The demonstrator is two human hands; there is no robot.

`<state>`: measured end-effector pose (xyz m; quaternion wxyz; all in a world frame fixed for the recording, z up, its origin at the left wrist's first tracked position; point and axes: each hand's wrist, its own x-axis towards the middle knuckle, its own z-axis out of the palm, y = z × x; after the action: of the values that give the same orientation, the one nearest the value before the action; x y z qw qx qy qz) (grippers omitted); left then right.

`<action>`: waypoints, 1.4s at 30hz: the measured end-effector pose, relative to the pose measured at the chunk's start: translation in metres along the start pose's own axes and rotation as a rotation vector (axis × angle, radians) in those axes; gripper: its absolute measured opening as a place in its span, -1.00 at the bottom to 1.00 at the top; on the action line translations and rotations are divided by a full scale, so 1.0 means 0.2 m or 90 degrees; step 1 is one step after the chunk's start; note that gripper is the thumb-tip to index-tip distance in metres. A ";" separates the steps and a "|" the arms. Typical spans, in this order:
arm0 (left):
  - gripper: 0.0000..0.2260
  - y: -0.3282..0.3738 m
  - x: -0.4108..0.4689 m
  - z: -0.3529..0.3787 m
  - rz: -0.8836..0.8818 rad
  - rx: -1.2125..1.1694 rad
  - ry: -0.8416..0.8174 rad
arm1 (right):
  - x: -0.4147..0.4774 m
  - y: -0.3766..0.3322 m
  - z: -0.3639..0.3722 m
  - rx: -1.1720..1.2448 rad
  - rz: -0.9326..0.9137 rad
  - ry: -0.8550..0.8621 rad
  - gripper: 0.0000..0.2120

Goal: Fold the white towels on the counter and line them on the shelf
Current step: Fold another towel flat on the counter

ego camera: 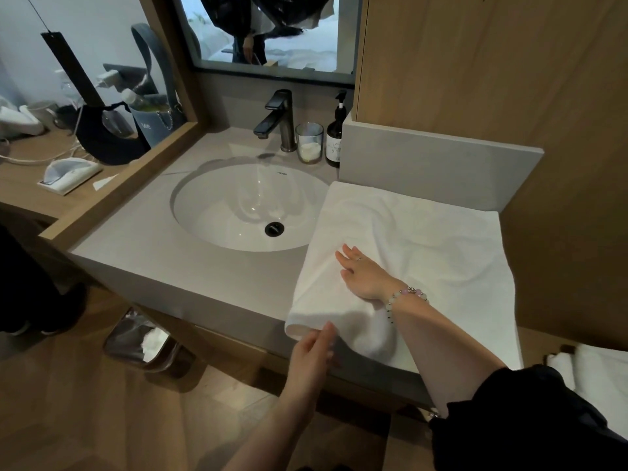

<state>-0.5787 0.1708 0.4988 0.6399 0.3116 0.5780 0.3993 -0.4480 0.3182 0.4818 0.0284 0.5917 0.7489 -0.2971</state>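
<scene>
1. While the white towel [424,253] lay spread on the tabletop [153,246] at right centre of the frame, just beside the sink [238,205], its long axis ran from the back wall down to the front edge.
2. Left-hand grip [314,350] was nearest the towel's lower-left corner, touching it from below.
3. Left-hand grip: thumb and fingers pinched that folded corner.
4. Right-hand grip [362,275]: released, fingers straight, palm pressed flat on the towel's left half.
5. Judgement: the next fold probably depends on carrying the pinched corner up-frame along the long axis.
</scene>
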 end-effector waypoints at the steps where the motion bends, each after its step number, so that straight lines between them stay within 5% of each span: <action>1: -0.79 0.00 -0.01 0.03 0.012 0.009 -0.056 | 0.00 -0.01 0.00 -0.005 0.004 -0.001 -0.52; 4: -0.79 0.01 0.00 0.11 0.078 0.059 -0.149 | 0.01 -0.01 -0.01 -0.011 0.007 -0.007 -0.52; 8: -0.86 0.01 0.01 0.15 0.229 0.160 -0.068 | 0.01 0.00 -0.01 -0.003 0.019 -0.017 -0.53; 12: -0.76 0.00 0.04 0.04 0.115 0.069 0.054 | -0.03 -0.01 -0.05 0.161 0.022 -0.013 -0.55; 15: -0.67 0.04 0.05 -0.06 0.030 0.170 0.010 | -0.17 0.05 -0.10 0.352 0.043 0.200 -0.59; 18: -0.78 0.14 0.00 -0.12 0.027 0.327 -0.093 | -0.44 0.22 -0.07 0.308 0.203 0.518 -0.57; 20: -0.90 0.21 -0.05 -0.10 0.098 0.481 -0.141 | -0.64 0.37 0.00 0.293 0.419 0.561 -0.55; 22: -0.88 0.23 -0.07 0.00 0.213 0.644 -0.150 | -0.77 0.46 0.08 0.259 0.552 0.477 -0.51; 27: -0.38 0.00 0.04 0.38 0.564 0.949 -0.280 | -0.89 0.48 0.13 0.335 0.612 0.461 -0.62; 30: -0.18 -0.09 0.09 0.50 0.605 1.067 -0.293 | -0.93 0.47 0.07 0.406 0.620 0.471 -0.82; 33: -0.39 -0.09 0.10 0.59 0.658 1.063 -0.271 | -0.94 0.48 0.01 0.420 0.581 0.486 -0.80; 36: -0.75 -0.02 0.07 0.61 0.673 1.012 -0.242 | -0.93 0.45 -0.06 0.718 0.457 0.448 -0.81; 39: -0.78 0.09 0.10 0.56 0.598 0.805 -0.160 | -0.92 0.42 -0.13 1.042 0.278 0.406 -0.79; 42: -0.87 0.29 0.23 0.46 0.512 0.515 0.018 | -0.88 0.42 -0.14 1.074 0.250 0.415 -0.77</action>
<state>-0.4954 0.2452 0.5394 0.2594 0.7221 0.5290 0.3625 -0.3104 0.1885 0.5390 -0.5743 0.5870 0.1420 -0.5527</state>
